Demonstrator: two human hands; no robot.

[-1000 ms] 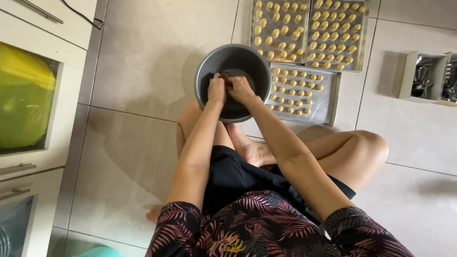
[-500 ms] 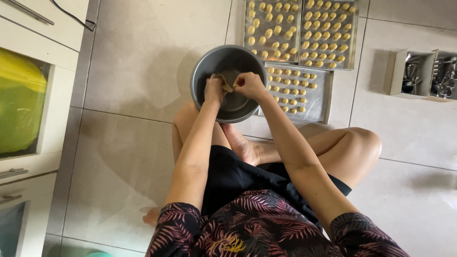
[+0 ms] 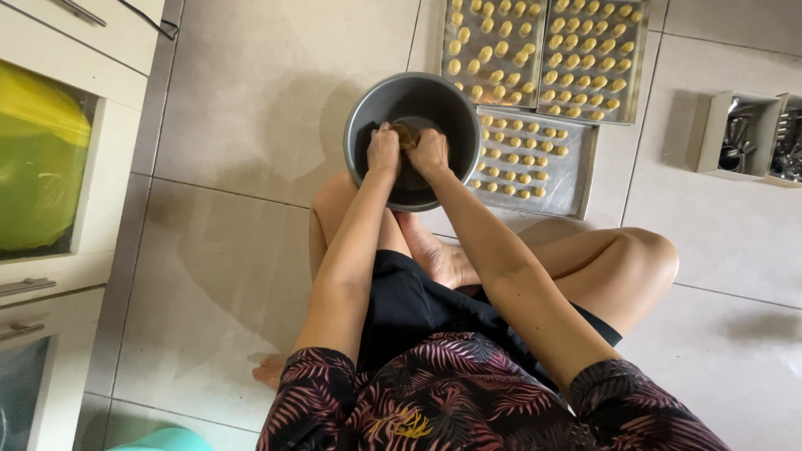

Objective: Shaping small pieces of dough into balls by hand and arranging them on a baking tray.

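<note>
Both hands over a grey bowl (image 3: 380, 104) on the floor
Left hand (image 3: 383, 150) and right hand (image 3: 430, 152) pinch one dough lump (image 3: 407, 134) together; biscuit trays (image 3: 535, 159) just beside

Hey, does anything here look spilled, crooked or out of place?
Nothing spilled. The lower baking tray sits slightly askew to the two trays above it, and the grey bowl overlaps its edge.

Both hands (image 3: 407, 150) dipped deeper (into bowl (image 3: 380, 100)).
</note>
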